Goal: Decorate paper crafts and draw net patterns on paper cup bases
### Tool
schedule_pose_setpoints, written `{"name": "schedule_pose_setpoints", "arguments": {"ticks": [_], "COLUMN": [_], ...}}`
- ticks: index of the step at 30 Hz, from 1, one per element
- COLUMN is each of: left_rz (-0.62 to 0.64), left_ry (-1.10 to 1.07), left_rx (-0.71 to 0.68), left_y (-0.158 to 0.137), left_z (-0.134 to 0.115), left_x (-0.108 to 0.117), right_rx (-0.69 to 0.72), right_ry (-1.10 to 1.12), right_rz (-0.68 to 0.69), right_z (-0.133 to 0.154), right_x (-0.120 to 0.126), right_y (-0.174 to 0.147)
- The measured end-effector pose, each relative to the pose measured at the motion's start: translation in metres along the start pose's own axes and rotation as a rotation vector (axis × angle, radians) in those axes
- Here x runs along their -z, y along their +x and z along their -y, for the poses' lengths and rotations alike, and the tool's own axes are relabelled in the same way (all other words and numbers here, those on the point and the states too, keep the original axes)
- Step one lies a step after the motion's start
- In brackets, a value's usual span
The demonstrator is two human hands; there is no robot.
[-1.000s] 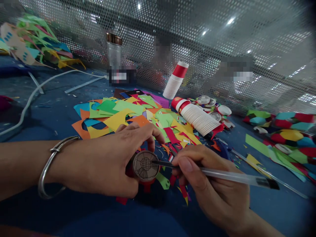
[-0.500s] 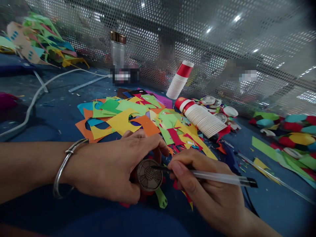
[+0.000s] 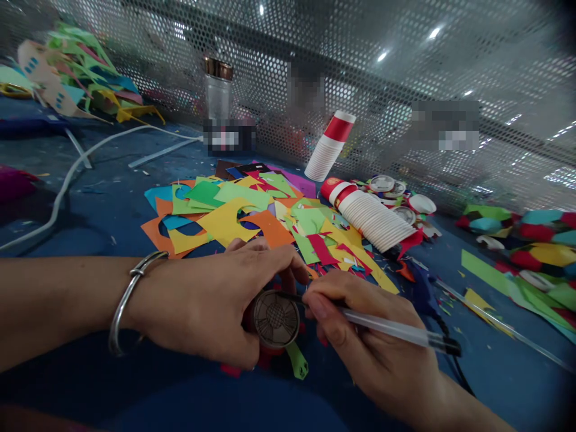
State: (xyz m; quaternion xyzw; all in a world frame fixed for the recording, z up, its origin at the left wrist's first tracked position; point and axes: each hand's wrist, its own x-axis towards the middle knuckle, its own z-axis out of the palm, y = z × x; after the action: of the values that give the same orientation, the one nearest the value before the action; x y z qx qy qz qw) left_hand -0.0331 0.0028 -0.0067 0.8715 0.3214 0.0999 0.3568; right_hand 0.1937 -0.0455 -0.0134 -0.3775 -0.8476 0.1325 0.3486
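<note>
My left hand (image 3: 216, 297), with a silver bangle at the wrist, curls around a paper cup (image 3: 276, 321) and steadies it. The cup's round brownish base faces up and bears dark drawn lines with a cross-hatched centre. From its lower edge sticks out a green paper strip (image 3: 297, 362) with small dark marks. Between thumb and fingers my right hand (image 3: 364, 336) grips a pen (image 3: 387, 325) with a clear barrel and black end. The pen's dark tip meets the upper right part of the base. Red paper bits show under the cup, partly hidden.
Coloured paper scraps (image 3: 234, 216) lie heaped beyond my hands. Stacked paper cups (image 3: 373, 216) lie on their side, and another stack (image 3: 330, 146) leans by the perforated screen (image 3: 265, 78). A jar (image 3: 218, 90), a white cable (image 3: 63, 192) and paper crafts (image 3: 540, 240) are around.
The pen tip has moved from near the middle of the cup's base up toward its rim. My left hand still holds the cup, and the view has shifted slightly.
</note>
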Motion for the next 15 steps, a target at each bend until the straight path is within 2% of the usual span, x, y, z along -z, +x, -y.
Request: {"name": "schedule_pose_setpoints", "arguments": {"ticks": [8, 15], "left_rz": [0.021, 0.026], "left_ry": [0.020, 0.031], "left_rx": [0.007, 0.032], "left_y": [0.0042, 0.0029], "left_z": [-0.0021, -0.0040], "left_x": [0.0019, 0.0016], "right_rx": [-0.035, -0.009], "right_ry": [0.010, 0.011], "right_rz": [-0.002, 0.003], "right_z": [0.0039, 0.0034], "right_x": [0.0025, 0.0000], "right_y": [-0.0066, -0.0033]}}
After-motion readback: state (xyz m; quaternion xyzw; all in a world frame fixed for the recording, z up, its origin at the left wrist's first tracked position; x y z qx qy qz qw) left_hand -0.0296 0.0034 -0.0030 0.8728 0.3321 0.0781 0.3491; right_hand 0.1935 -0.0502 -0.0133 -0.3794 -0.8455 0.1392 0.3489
